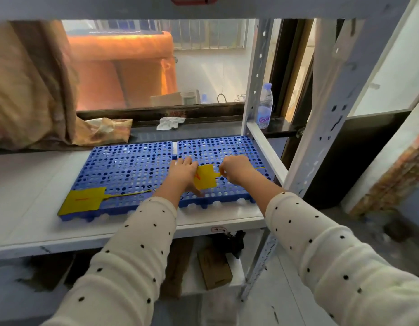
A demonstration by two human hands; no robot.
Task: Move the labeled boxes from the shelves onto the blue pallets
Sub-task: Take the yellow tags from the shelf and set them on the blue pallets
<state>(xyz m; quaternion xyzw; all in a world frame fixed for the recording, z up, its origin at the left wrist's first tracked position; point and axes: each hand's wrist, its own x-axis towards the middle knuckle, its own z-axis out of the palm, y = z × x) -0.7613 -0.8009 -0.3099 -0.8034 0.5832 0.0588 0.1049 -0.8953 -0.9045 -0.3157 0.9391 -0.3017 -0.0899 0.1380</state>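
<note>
Two blue perforated pallets lie side by side on a white shelf (pixel 27 175): a left pallet (pixel 123 168) and a right pallet (pixel 227 147). A yellow tag (pixel 82 200) with a thin tie lies on the left pallet's front left corner. A second yellow tag (pixel 207 176) rests on the right pallet. My left hand (pixel 183 171) presses flat on this tag's left side, fingers straight. My right hand (pixel 236 169) pinches the tag's thin tie at its right end. No labeled box shows on this shelf.
A brown cloth bundle (pixel 32 90) fills the shelf's back left. A water bottle (pixel 264 105) stands on the dark window sill beside the rack's white upright (pixel 256 74). Crumpled paper (pixel 169 122) lies behind the pallets. A cardboard box (pixel 214 269) sits on the lower shelf.
</note>
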